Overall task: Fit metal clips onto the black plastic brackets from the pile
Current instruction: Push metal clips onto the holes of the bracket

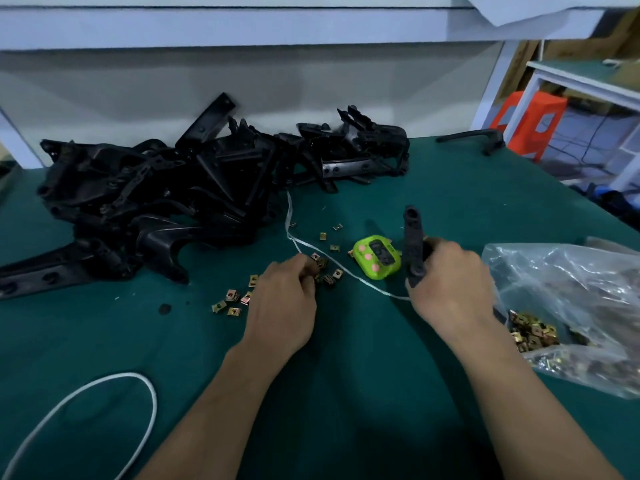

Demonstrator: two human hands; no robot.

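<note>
Right of the timer [375, 256], right hand [450, 282] grips a bracket [414, 237] upright. Left of it, left hand [280, 299] curls over loose clips [329, 277], can't tell if one's pinched. Looks like clip-picking; next up, slide one onto the bracket's end.

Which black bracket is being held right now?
The narrow bracket gripped upright in the right hand, beside the green device; the rest lie on the table, mostly heaped in the pile.

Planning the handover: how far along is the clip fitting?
Early, it seems. Done: no finished bracket is identifiable. In hand: the right hand grips one bracket upright while the left hand reaches among loose clips. Left: the big pile of brackets and a bag of clips.
</note>
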